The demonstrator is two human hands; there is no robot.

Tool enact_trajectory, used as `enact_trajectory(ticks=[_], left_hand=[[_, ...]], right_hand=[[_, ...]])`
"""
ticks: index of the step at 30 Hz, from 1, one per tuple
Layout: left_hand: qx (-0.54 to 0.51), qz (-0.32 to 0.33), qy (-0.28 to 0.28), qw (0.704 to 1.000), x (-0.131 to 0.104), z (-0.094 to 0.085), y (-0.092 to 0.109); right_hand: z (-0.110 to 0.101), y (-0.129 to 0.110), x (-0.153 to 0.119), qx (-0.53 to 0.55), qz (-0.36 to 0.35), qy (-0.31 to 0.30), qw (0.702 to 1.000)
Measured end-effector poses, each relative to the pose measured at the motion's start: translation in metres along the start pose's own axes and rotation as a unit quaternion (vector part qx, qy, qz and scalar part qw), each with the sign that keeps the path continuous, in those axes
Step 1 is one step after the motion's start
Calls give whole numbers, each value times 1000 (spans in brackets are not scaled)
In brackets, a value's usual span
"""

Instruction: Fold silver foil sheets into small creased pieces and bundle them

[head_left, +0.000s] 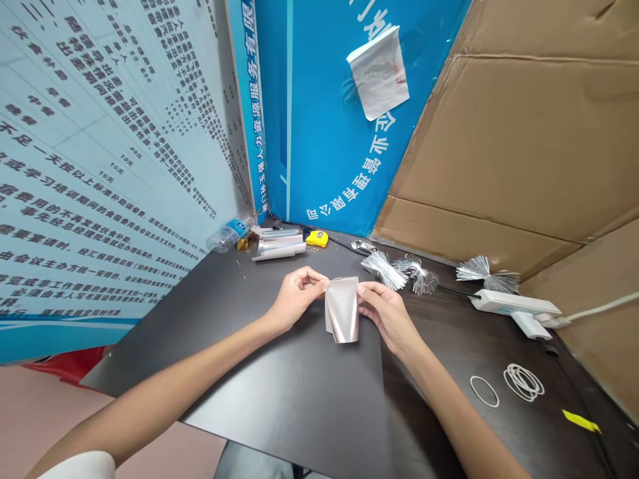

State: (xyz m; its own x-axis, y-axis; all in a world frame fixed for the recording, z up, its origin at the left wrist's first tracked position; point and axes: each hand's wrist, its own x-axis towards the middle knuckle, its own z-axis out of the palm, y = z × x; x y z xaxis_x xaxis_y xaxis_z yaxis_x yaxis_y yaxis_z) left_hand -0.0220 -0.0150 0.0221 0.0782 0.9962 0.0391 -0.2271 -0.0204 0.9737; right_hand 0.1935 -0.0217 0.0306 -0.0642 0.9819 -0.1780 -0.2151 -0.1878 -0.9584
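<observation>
A small sheet of silvery foil paper is held up over the dark desk, its lower part curling round on itself. My left hand pinches the sheet's upper left corner between thumb and fingers. At the upper right edge, my right hand grips it the same way. Just beyond my right hand lie fan-shaped bunches of cut foil strips, gathered at the middle.
At the back stand rolled foil sheets, a yellow tape measure and a plastic bottle. A white power strip with cables lies right, near white rubber bands and a yellow strip. Cardboard walls the right side.
</observation>
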Motion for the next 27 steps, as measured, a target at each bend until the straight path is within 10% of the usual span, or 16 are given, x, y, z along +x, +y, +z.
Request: enact_trajectory(ticks=[10,19,27], left_hand=[[178,-12,-68,982,12,-11,-11],[482,230,-216,817,17,-25,-12],[571,267,-298,717,20,-30,-3]], right_hand=[[-9,15,16,-103,17,20,994],[-14,24,20,-277,-32,3,960],[-16,26,15,-518,-185,35,834]])
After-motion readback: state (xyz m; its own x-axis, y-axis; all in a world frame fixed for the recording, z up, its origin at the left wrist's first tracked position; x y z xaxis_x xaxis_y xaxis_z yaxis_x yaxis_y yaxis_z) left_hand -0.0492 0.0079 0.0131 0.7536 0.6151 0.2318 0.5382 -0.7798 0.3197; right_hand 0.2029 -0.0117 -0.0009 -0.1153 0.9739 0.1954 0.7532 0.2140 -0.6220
